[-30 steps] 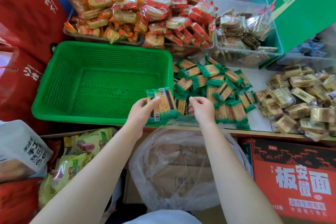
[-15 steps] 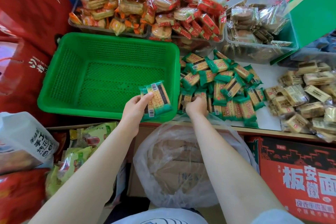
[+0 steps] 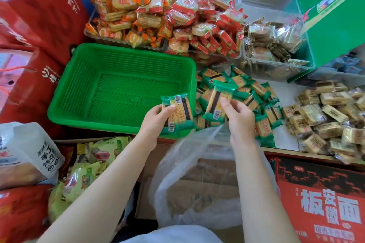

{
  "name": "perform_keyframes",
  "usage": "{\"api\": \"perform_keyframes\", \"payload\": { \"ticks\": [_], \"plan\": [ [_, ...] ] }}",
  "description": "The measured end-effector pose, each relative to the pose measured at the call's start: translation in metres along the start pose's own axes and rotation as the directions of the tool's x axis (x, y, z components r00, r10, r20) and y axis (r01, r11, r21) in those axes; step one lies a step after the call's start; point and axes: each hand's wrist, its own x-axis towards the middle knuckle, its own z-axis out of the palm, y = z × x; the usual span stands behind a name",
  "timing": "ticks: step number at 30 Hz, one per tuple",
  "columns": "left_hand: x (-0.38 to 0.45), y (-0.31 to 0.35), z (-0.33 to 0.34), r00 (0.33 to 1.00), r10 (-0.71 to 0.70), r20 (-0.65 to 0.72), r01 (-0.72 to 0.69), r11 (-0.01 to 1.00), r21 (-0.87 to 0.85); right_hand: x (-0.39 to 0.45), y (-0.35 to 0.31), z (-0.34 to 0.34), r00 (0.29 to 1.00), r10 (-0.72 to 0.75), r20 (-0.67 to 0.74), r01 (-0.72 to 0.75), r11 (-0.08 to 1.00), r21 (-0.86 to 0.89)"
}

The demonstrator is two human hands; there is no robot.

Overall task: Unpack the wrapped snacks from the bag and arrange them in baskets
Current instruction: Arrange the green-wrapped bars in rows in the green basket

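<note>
Lifting a second green cracker pack (image 3: 216, 102) off the pile (image 3: 254, 92), my right hand (image 3: 240, 118) now pinches it; my left hand (image 3: 157, 122) still grips the first packs (image 3: 178, 111) over the green basket (image 3: 110, 89), which holds nothing yet.

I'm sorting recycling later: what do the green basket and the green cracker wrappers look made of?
Green basket: looks like rigid moulded plastic, slightly glossy, with perforated mesh walls and floor. Cracker packet in the left hand: apparently thin shiny plastic film, judging by its crimped ends, printed barcode and see-through window over the crackers.
</note>
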Motion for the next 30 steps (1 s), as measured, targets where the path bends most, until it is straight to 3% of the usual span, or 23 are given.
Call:
{"api": "perform_keyframes", "payload": {
  "ticks": [1,3,4,5,6,8,10,11,15,19,23,25,28,30],
  "plan": [
    [-0.002,0.003,0.001,1.0,0.02,0.011,-0.021,1.0,0.016,-0.005,-0.007,0.001,0.991,-0.135,0.024,0.137,0.979,-0.154],
    [-0.005,0.009,-0.001,0.998,0.057,0.029,-0.059,0.997,0.052,-0.008,-0.015,0.004,0.897,-0.44,0.033,0.375,0.72,-0.584],
    [-0.006,0.011,-0.003,0.997,0.069,0.026,-0.071,0.996,0.063,-0.007,-0.019,0.005,0.855,-0.518,0.019,0.392,0.621,-0.679],
    [-0.006,0.013,-0.006,0.997,0.079,0.015,-0.08,0.994,0.069,-0.005,-0.022,0.005,0.852,-0.524,-0.007,0.374,0.618,-0.692],
    [-0.006,0.014,-0.01,0.997,0.083,-0.003,-0.082,0.994,0.074,-0.003,-0.026,0.005,0.879,-0.475,-0.034,0.352,0.696,-0.626],
    [-0.006,0.016,-0.019,0.996,0.088,-0.029,-0.085,0.994,0.071,-0.007,-0.037,0.009,0.968,-0.251,-0.026,0.236,0.936,-0.263],
    [-0.01,0.021,-0.027,0.995,0.088,-0.035,-0.086,0.995,0.058,-0.018,-0.047,0.026,0.99,-0.047,0.133,0.039,0.997,0.064],
    [-0.01,0.022,-0.031,0.996,0.081,-0.036,-0.079,0.996,0.043,-0.024,-0.049,0.038,0.974,-0.011,0.227,-0.014,0.994,0.111],
    [-0.018,0.031,-0.051,0.998,0.065,-0.016,-0.065,0.997,-0.027,-0.045,-0.045,0.091,0.92,-0.06,0.387,0.068,0.998,-0.006],
    [-0.015,0.04,-0.081,0.997,0.062,0.054,-0.058,0.995,-0.083,-0.052,-0.044,0.135,0.843,-0.059,0.535,0.055,0.998,0.024],
    [-0.007,0.039,-0.112,0.99,0.099,0.098,-0.098,0.995,-0.014,-0.058,-0.038,0.182,0.756,-0.033,0.654,0.046,0.999,-0.004],
    [0.0,0.042,-0.129,0.998,0.06,0.029,-0.057,0.995,-0.084,-0.062,-0.035,0.209,0.738,-0.014,0.674,0.003,1.0,0.018],
    [0.005,0.045,-0.156,0.998,0.05,0.03,-0.041,0.966,-0.256,-0.06,-0.027,0.244,0.756,0.078,0.65,-0.148,0.987,0.054],
    [0.012,0.045,-0.173,0.997,0.076,0.03,-0.062,0.944,-0.324,-0.057,-0.025,0.257,0.695,0.11,0.711,-0.14,0.99,-0.016]
  ]
}}
